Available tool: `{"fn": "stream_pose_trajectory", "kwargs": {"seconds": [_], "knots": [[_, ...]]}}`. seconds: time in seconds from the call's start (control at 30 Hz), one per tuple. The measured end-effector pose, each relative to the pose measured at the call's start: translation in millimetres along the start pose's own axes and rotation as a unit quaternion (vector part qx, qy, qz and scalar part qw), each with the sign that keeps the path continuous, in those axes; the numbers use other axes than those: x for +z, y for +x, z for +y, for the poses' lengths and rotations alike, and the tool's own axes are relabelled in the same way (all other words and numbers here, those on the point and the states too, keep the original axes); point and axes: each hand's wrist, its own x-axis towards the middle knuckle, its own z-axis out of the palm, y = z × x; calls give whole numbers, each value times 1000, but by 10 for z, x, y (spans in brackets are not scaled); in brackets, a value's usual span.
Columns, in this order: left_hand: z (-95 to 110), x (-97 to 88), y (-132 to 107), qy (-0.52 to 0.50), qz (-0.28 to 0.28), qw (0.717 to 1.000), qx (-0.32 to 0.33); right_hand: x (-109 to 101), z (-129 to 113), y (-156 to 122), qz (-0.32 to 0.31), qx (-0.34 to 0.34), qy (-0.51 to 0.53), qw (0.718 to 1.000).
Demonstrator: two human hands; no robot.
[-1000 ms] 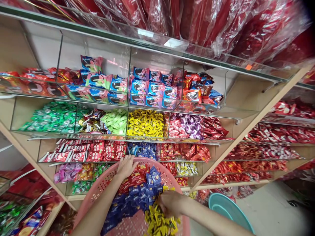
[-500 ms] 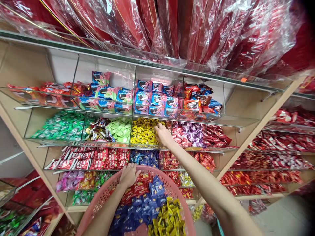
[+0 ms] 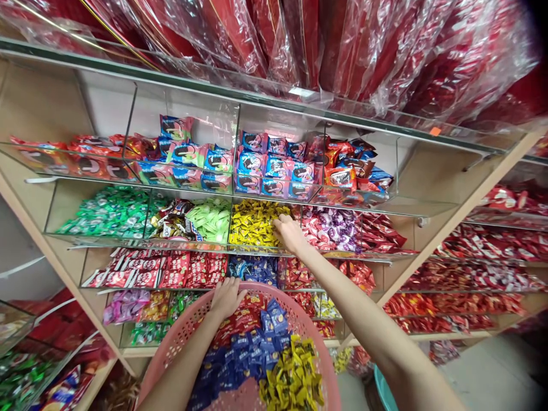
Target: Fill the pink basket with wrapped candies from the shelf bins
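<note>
My left hand (image 3: 226, 298) grips the far rim of a pink perforated basket (image 3: 171, 325), its fingers over the edge. Inside lie red-wrapped candies (image 3: 242, 319), dark blue-wrapped candies (image 3: 250, 354) and yellow-wrapped candies (image 3: 293, 374) in separate heaps. Stretched out to the shelf, my right hand (image 3: 291, 235) is at the right side of a clear compartment of yellow-wrapped candies (image 3: 252, 224). Its fingers curl into the pile, closed around some of those candies. The fingertips are partly hidden, so how many it holds does not show.
Glass dividers part the shelf (image 3: 47, 245). Beside the yellow compartment are pale green packets (image 3: 209, 221) and purple-and-pink candies (image 3: 334, 228). Blue-and-pink cookie packs (image 3: 276, 165) sit above. Plastic-wrapped red goods (image 3: 274, 40) fill the top. A teal tub (image 3: 384, 388) stands on the floor.
The view has shifted slightly. My right hand stays at the yellow compartment, its fingers a little more curled. My left hand keeps its place on the basket rim.
</note>
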Motion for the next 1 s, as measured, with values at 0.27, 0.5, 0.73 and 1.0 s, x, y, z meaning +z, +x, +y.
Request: {"fn": "stream_pose_trajectory", "kwargs": {"seconds": [0.27, 0.5, 0.73, 1.0], "knots": [[8, -16, 23, 12, -15, 1000, 3, -304, -279, -880, 22, -75, 167, 983], [13, -5, 23, 14, -7, 1000, 11, 195, -539, -1863, -226, -150, 223, 936], [8, 5, 24, 20, 0, 1000, 14, 583, -878, -2298, -313, -206, 192, 907], [-8, 21, 26, 27, 5, 999, 18, 685, -1052, -2415, -345, -252, 120, 896]]}}
